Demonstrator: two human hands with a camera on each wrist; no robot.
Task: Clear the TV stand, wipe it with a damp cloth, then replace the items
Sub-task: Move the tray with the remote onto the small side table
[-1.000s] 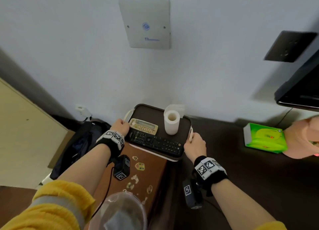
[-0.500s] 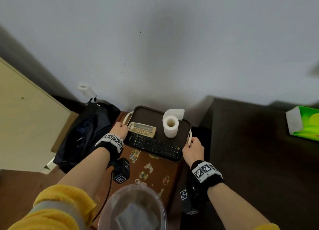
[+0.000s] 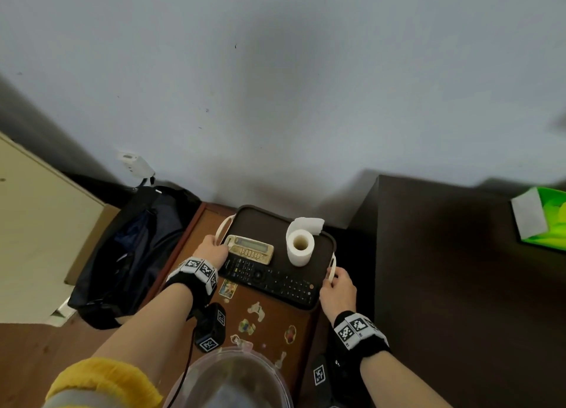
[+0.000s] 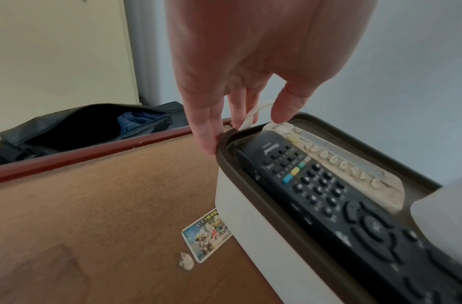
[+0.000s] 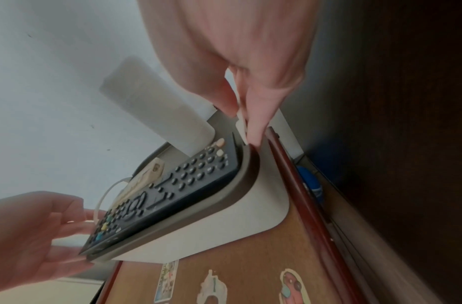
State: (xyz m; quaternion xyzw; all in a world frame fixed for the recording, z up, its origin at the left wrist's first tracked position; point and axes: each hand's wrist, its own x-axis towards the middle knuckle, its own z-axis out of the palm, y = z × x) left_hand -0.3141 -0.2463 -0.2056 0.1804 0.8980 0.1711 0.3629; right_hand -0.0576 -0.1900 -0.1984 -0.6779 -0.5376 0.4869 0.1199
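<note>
Tray [image 3: 260, 224] lengthwise between hands, black remote [image 3: 269, 280] along near edge

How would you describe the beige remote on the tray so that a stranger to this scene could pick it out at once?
Find the brown side table with stickers by the wall, and the dark tray on it. Three things sit on the tray: a white paper roll, a long black remote and the beige remote. The beige one lies behind the black one, and is shorter, yellowed and has a display window.
</note>
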